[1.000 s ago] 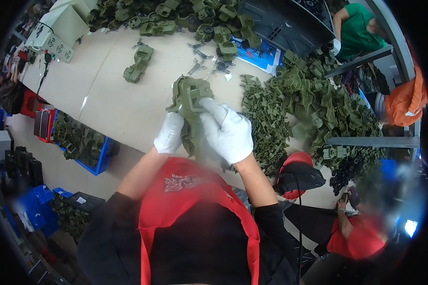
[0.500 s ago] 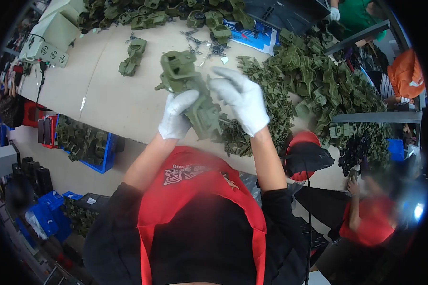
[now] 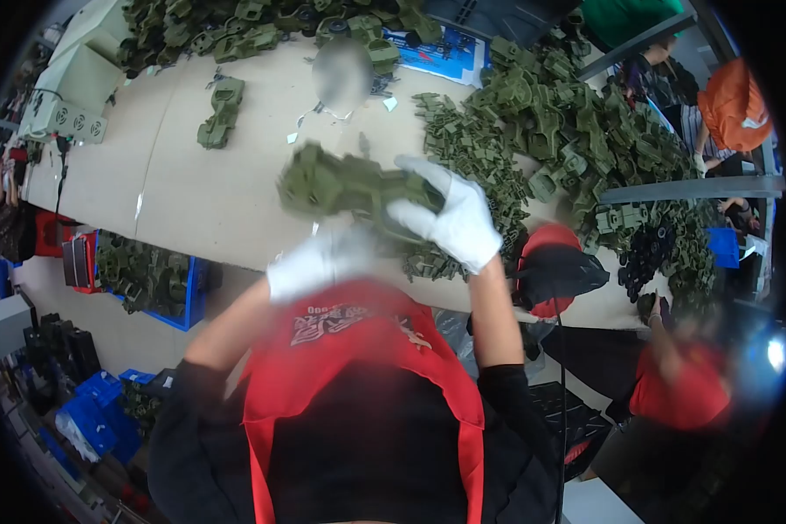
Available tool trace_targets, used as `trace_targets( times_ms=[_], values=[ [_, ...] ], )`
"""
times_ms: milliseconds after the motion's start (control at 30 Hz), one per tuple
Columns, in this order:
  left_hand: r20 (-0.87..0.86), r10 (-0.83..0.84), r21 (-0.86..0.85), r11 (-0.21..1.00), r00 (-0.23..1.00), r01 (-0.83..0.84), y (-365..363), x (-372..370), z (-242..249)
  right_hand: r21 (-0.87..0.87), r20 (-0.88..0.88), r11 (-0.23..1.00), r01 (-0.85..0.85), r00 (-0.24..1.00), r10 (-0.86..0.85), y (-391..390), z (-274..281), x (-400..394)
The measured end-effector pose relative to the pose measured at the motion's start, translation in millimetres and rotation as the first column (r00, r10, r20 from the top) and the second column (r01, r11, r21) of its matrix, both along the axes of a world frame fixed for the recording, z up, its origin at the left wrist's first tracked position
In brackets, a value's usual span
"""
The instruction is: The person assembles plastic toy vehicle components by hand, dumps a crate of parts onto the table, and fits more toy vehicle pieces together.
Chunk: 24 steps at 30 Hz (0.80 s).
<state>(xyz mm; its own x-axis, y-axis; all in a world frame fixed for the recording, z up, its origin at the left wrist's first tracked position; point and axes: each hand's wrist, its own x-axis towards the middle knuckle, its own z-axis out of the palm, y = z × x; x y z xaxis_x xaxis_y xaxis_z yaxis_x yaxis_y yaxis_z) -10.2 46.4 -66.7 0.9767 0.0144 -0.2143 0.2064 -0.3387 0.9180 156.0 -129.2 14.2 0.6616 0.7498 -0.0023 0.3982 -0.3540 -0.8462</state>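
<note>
A green vehicle body (image 3: 354, 185) is held above the near part of the table (image 3: 227, 196), in front of the wearer, lying roughly crosswise and slightly blurred. Its right end is pinched by the right hand (image 3: 454, 218), with the thumb set on the near side and the fingers laid along the far side. The white-gloved left hand (image 3: 319, 264) is seen just below the body, over the table edge; it is smeared by blur, so whether it is spread or pressed together, and whether the body is touched by it, cannot be told.

Beyond the body, two white scraps (image 3: 389, 104) are seen on the table, and another green body (image 3: 220, 113) is laid by itself farther to the left. To the right, small green parts (image 3: 498, 188) are heaped beside the right hand, and larger green bodies (image 3: 568, 122) are piled past them. Along the far edge, more green pieces (image 3: 227, 31) are massed, with a blue printed sheet (image 3: 445, 54) placed near them. At the left end a pale box (image 3: 74, 122) with round vents is set.

Below the table, a blue crate (image 3: 190, 297) is filled with green parts. At the right, co-workers dressed in red (image 3: 677, 384), orange (image 3: 735, 105) and green (image 3: 624, 19) are partly seen.
</note>
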Motion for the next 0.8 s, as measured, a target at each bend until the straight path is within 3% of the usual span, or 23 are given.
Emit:
trace_targets(
  times_ms=[33,100,133,167,233,267,300,333,367,400,433,467,500,600,633,700,800],
  values=[
    [-0.083,-0.097,0.088,0.991,0.992,0.104,-5.5,-16.5,34.8,-0.149,0.189,0.985,-0.085,0.976,0.113,-7.4,10.4,8.0],
    [0.065,0.014,0.106,0.994,0.998,-0.021,2.2,-17.5,80.4,-0.334,0.261,0.915,-0.229,0.91,0.323,-11.4,22.0,9.6],
    [0.163,0.119,0.187,0.971,0.979,-0.149,6.4,-8.7,102.9,-0.341,0.248,0.909,-0.241,0.909,0.335,-9.2,26.4,2.9],
    [0.283,0.098,0.376,0.904,0.954,-0.204,8.7,5.8,126.9,-0.419,0.236,0.863,-0.283,0.883,0.405,-1.9,31.6,-4.1],
    [0.316,-0.01,0.474,0.868,0.949,-0.148,6.4,26.6,104.9,-0.503,0.225,0.798,-0.331,0.842,0.491,5.9,35.0,-12.3],
    [0.324,0.013,0.464,0.869,0.946,-0.171,4.8,29.9,103.3,-0.428,0.231,0.834,-0.348,0.85,0.473,6.6,33.3,-13.4],
    [0.049,-0.026,0.266,0.964,0.998,0.012,3.4,33.3,101.9,-0.349,0.234,0.865,-0.361,0.86,0.453,5.6,30.9,-13.1],
    [-0.212,-0.144,0.005,0.989,0.967,0.148,2.7,34.8,100.1,-0.294,0.291,0.901,-0.319,0.868,0.402,1.7,26.7,-14.0],
    [-0.218,-0.145,-0.005,0.989,0.965,0.148,0.5,30.8,90.8,-0.3,0.281,0.898,-0.322,0.87,0.405,-4.6,20.5,-10.4],
    [-0.206,-0.081,-0.135,0.989,0.975,0.054,-2.8,23.4,76.0,-0.139,0.036,0.926,-0.352,0.932,0.36,-13.9,14.2,-3.7],
    [-0.202,-0.011,-0.26,0.965,0.979,-0.043,-5.4,17.3,67.9,0.027,-0.215,0.943,-0.332,0.919,0.33,-20.2,7.4,0.8],
    [-0.207,0.019,-0.219,0.974,0.978,-0.065,-8.7,13.8,67.7,0.115,-0.388,0.966,-0.233,0.884,0.26,-25.6,0.9,-2.2],
    [-0.212,0.024,-0.224,0.972,0.977,-0.073,-9.8,12.2,68.2,0.111,-0.395,0.965,-0.24,0.88,0.264,-26.9,-9.1,-6.4],
    [-0.224,0.024,-0.135,0.989,0.974,-0.055,-13.3,11.1,73.4,0.278,-0.678,0.96,0.02,0.712,0.181,-22.4,-19.7,-21.1],
    [-0.243,0.016,-0.103,0.994,0.97,-0.043,-14.7,12.1,75.6,0.274,-0.68,0.962,0.013,0.71,0.184,-22.6,-20.6,-21.3],
    [-0.262,0.018,-0.069,0.997,0.965,-0.037,-14.8,11.6,74.3,0.332,-0.496,0.937,-0.111,0.824,0.274,-21.9,-23.4,-20.7],
    [-0.236,0.017,-0.201,0.977,0.972,-0.066,-16.5,9.7,68.0,0.275,-0.476,0.956,-0.1,0.85,0.226,-17.6,-13.3,-25.0]
  ],
)
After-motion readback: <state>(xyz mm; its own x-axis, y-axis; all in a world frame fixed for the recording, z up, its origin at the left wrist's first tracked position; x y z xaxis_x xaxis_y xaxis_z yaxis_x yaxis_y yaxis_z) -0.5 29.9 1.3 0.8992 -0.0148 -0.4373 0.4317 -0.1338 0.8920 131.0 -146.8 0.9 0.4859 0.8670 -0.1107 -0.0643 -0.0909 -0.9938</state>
